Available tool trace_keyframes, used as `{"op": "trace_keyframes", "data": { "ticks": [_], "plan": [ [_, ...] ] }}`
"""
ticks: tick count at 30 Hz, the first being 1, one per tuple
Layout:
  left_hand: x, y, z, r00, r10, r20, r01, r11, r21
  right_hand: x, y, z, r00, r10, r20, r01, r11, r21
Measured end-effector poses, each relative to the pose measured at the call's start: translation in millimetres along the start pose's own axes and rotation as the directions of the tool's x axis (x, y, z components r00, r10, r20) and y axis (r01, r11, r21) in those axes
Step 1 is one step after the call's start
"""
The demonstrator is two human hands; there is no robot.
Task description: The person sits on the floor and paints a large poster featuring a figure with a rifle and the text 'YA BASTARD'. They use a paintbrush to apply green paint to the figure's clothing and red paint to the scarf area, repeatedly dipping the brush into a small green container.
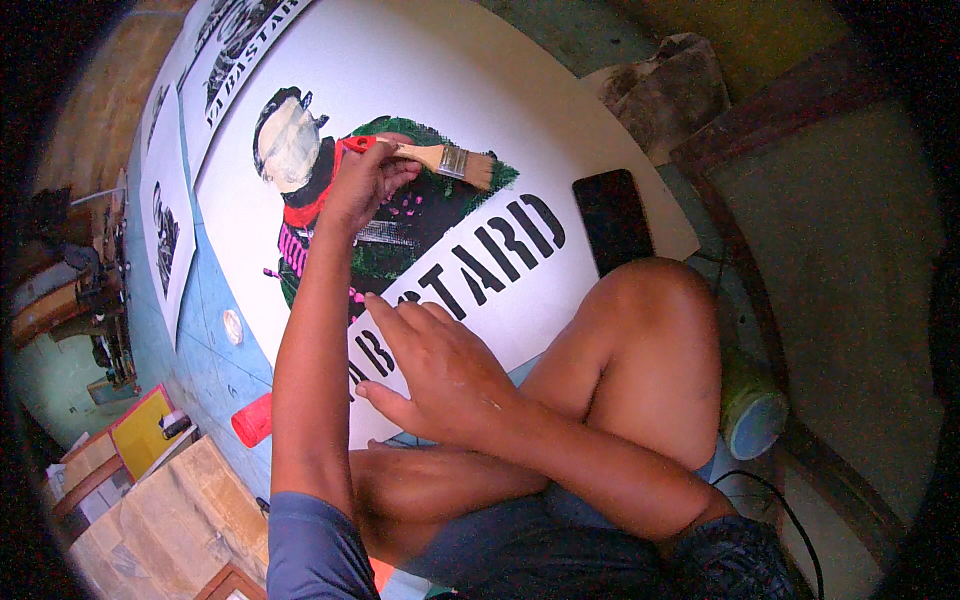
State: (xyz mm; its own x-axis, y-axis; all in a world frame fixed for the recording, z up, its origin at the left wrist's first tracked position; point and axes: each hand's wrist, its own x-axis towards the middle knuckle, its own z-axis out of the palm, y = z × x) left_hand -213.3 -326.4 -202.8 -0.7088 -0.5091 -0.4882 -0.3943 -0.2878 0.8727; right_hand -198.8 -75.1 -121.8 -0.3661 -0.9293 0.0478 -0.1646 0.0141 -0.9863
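A large white sheet [480, 70] lies on the floor before me, bearing a painted figure [400, 220] in black, green, red and pink with a cream, featureless head. Bold black stencil lettering [500, 255] runs below the figure. My left hand [368, 185] is closed around the handle of a flat paintbrush [440, 158] with a red end and pale bristles. The bristles are over the dark green shoulder at the figure's right; whether they touch the paper I cannot tell. My right hand [440, 375], fingers apart and holding nothing, is over the lettering, hiding part of it.
A black phone [612, 220] lies at the sheet's right edge, below a stained cloth [665, 95]. A greenish jar [752, 420] is beside my bent knee. Left are printed sheets [165, 235], a small white round piece [233, 327] and a red container [252, 421].
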Motion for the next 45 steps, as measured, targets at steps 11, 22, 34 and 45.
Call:
{"op": "trace_keyframes", "data": {
  "ticks": [11, 22, 34, 45],
  "plan": [
    [-4, 13, -4, 0.996, 0.085, -0.008, -0.085, 0.996, 0.002, -1, 0, -1, 1.000, 0.008, 0.022, -0.008, 1.000, -0.015],
    [-117, 15, -67, 0.920, 0.245, -0.304, -0.306, 0.937, -0.168, 23, 45, -38, 0.976, 0.132, -0.175, -0.203, 0.842, -0.499],
    [-261, -24, -96, 0.774, 0.263, -0.576, -0.542, 0.746, -0.387, 131, 146, -131, 0.902, 0.395, -0.174, -0.313, 0.319, -0.894],
    [-263, -16, -93, 0.791, 0.242, -0.561, -0.523, 0.744, -0.416, 129, 155, -119, 0.864, 0.458, -0.208, -0.358, 0.270, -0.894]
  ]
}}
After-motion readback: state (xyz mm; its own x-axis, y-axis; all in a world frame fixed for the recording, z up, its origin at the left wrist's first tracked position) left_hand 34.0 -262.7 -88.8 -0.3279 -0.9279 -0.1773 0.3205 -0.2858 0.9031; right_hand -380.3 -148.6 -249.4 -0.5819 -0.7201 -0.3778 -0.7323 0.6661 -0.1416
